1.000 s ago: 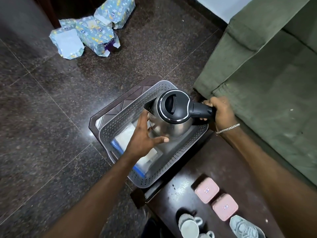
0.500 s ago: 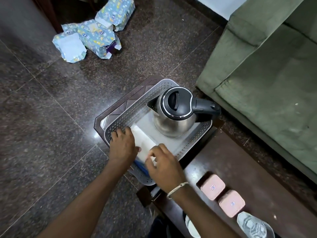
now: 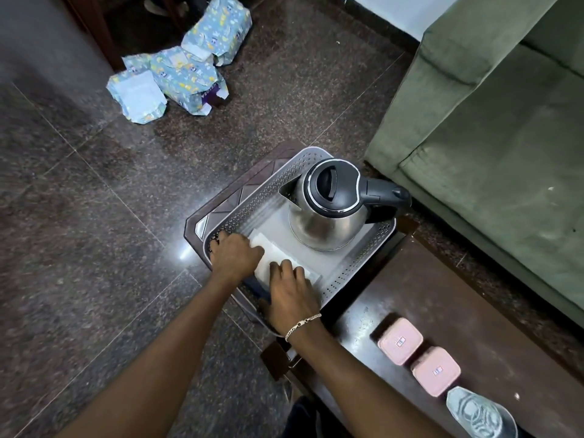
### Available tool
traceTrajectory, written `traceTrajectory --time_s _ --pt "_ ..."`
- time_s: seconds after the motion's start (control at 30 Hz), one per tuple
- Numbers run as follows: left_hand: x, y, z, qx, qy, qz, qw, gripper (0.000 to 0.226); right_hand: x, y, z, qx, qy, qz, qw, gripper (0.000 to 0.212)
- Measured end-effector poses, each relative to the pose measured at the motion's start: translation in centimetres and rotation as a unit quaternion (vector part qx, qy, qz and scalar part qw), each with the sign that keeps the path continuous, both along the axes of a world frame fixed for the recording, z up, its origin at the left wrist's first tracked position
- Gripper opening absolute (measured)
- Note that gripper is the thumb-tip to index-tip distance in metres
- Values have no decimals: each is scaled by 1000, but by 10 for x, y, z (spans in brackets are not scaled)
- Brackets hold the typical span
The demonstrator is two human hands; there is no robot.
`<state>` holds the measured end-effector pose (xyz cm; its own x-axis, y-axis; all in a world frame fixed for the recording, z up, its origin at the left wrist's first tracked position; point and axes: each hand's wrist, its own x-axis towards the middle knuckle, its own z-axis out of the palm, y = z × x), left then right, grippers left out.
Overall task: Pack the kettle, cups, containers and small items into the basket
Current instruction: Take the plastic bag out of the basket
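A steel kettle (image 3: 328, 216) with a black lid and handle stands upright in the far right part of the grey perforated basket (image 3: 363, 263). A flat white packet (image 3: 278, 254) with a blue edge lies in the basket's near left part. My left hand (image 3: 235, 252) rests on the packet's left end at the basket rim. My right hand (image 3: 292, 290) presses on its near end, fingers spread. Two pink lidded containers (image 3: 399, 341) (image 3: 435, 371) stand on the dark wooden table (image 3: 474, 295) at the lower right.
The basket sits on a brown stool (image 3: 218, 203) beside the table. A green sofa (image 3: 489, 137) runs along the right. A clear glass item (image 3: 480, 415) stands at the table's near edge. Patterned blue packages (image 3: 180, 71) lie on the dark tiled floor.
A second ago both hands held the kettle over the basket. The kettle now stands in the basket, and both hands have moved down onto the white packet.
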<state>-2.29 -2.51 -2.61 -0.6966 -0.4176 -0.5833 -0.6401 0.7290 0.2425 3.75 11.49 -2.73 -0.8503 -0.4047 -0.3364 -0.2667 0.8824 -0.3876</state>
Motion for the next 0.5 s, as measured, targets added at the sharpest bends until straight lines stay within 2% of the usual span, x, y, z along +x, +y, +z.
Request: traceTrajectory --time_s 0.07,0.27,0.5 --pt "-2 2 4 22 22 23 999 29 -3 -2 1 16 7 -1 1000 56" --pt "-6 0 7 53 14 -25 998 25 -5 -6 2 24 0 0 1000 41" --pt "-7 -4 15 51 25 -11 998 30 -6 3 4 -39 -21 -4 999 32"
